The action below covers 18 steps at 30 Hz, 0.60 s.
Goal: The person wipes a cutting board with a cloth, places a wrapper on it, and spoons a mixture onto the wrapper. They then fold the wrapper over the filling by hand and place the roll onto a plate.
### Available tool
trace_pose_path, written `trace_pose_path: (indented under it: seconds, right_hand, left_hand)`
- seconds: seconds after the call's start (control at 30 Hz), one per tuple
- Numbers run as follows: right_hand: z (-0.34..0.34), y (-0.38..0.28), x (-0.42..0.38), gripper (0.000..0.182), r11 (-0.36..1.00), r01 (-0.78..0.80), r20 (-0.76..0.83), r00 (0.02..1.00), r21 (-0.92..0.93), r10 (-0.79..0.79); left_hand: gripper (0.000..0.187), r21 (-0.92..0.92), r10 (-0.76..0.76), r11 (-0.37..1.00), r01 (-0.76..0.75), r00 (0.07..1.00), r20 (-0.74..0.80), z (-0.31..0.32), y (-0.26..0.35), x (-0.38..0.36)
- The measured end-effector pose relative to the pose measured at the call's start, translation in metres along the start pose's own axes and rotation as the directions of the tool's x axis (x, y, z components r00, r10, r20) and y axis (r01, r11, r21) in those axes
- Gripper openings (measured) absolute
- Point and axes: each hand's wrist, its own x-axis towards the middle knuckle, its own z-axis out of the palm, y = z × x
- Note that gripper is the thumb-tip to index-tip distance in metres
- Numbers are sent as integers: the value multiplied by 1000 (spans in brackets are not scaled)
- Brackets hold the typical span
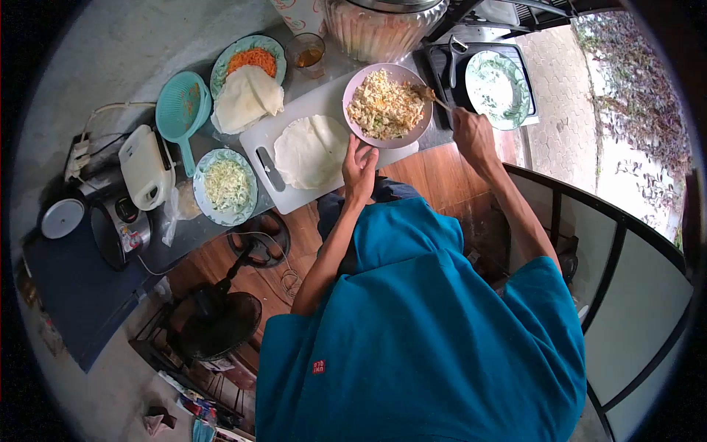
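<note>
Right hand (473, 132) closes around the handle end of a spoon (436, 98), whose bowl dips into the near right edge of the filling (384, 104). The spoon runs up and to the left from the fist, so its working end lies ahead of the grip and inside the bowl's rim.

Left hand (359, 169) steadies the pink bowl (354, 127) from below: fingers curl against the lower rim, thumb side toward the cutting board; whether the hand bears the bowl's weight or merely braces it cannot be told. The bowl holds a chopped, pale yellow and white mixture and overlaps the upper right corner of the white cutting board (294, 195).

On the board, just beside the left hand, lies a flat round wrapper (309, 151), touching the bowl's lower left edge. A dark-handled knife (269, 168) rests along the board's left side.

Left of the board stands a plate of shredded cabbage (226, 186); above it, a plate with grated carrot (252, 59) and a stack of wrappers (247, 99). A teal strainer (182, 110) lies beside these. A glass of amber liquid (308, 53) stands beyond the board. To the right of the bowl, a frying pan (499, 88) sits on a stove.
</note>
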Motion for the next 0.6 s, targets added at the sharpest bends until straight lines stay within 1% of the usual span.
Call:
trace_pose_path:
  seconds: [0.03, 0.07, 0.1, 0.17, 0.2, 0.23, 0.3, 0.4, 0.53, 0.6]
  right_hand:
    - [8, -1, -3, 22, 1000, 11, 34, 999, 5, -11]
    - [15, -2, -6, 21, 997, -33, 16, 999, 64, 32]
    - [21, -2, -7, 21, 998, -27, 17, 1000, 65, 26]
    - [30, -3, -9, 22, 965, -96, -30, 994, 242, 106]
    - [27, -5, -9, 22, 939, -180, 37, 984, 294, 177]
    - [32, -1, -9, 22, 939, -178, 38, 984, 296, 174]
    - [43, 10, -5, 22, 873, -241, 172, 968, 424, 184]
    - [50, 16, 3, 25, 878, -274, 213, 956, 393, 203]
    - [49, 22, 8, 30, 886, -297, 242, 945, 356, 220]
    - [45, 25, 9, 36, 836, -326, 291, 933, 442, 210]
  left_hand:
    - [74, 0, -1, 1000, 1, 1000, -3, -1, -1, 0]
    - [73, -3, -38, 999, 38, 999, 30, -3, -1, 1]
    - [72, -6, -72, 997, 72, 996, 61, -3, 0, 2]
    - [72, -9, -56, 998, 57, 997, 46, -1, 0, 1]
    - [71, -9, -43, 999, 43, 998, 39, 0, 1, 1]
    - [71, -9, -42, 999, 43, 998, 36, -1, 2, -1]
    - [74, 28, -37, 999, 36, 998, 46, 0, 4, -1]
    - [74, 58, 8, 998, -11, 998, 56, -2, 0, 1]
    - [72, 81, -15, 997, 12, 999, 42, -4, -3, 1]
    - [67, 130, 47, 990, -52, 998, 45, -8, -3, -1]
